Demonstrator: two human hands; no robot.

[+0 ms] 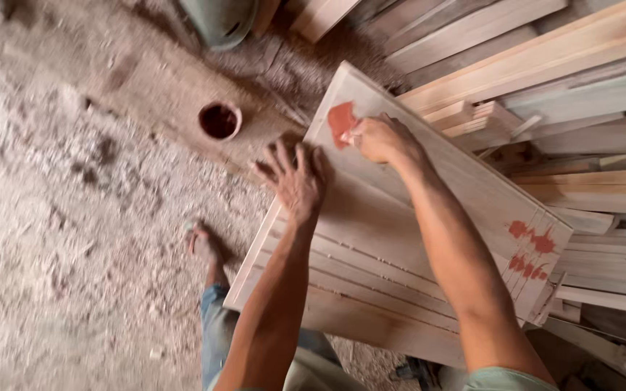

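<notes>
A: Any packages, labels, signs or screens in view here?

B: None that I can see. Nothing boxed, wrapped, tagged or lit up anywhere.

A: Not even among the stacked timber on the right?

B: No, only bare wood there, with no label or sign.

Left grip [297, 177] splayed flat; right grip [380, 139] curled closed, arms extended.
</notes>
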